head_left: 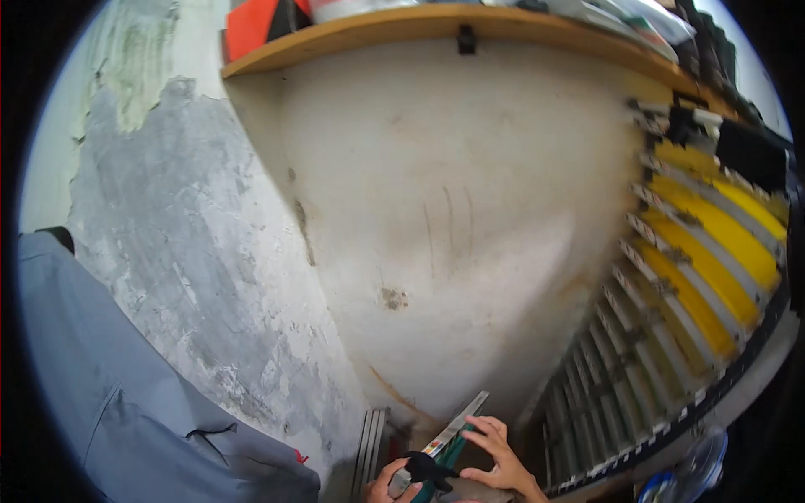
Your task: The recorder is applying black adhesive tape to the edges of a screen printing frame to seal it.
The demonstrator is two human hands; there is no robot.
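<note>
At the bottom edge both my hands meet on a long flat strip (459, 424) with a grey face and a green side, which slants up to the right. My right hand (495, 457) rests on the strip with fingers spread over its upper part. My left hand (387, 484), only partly in view, grips the strip's lower end. A small black piece (428, 469) sits on the strip between the two hands.
A pale, stained wall (453, 218) fills the middle. A wooden shelf (436, 25) with an orange thing (251, 25) runs along the top. A rack of yellow and grey slats (688, 285) stands at the right. A person's grey sleeve (109, 394) is at the left.
</note>
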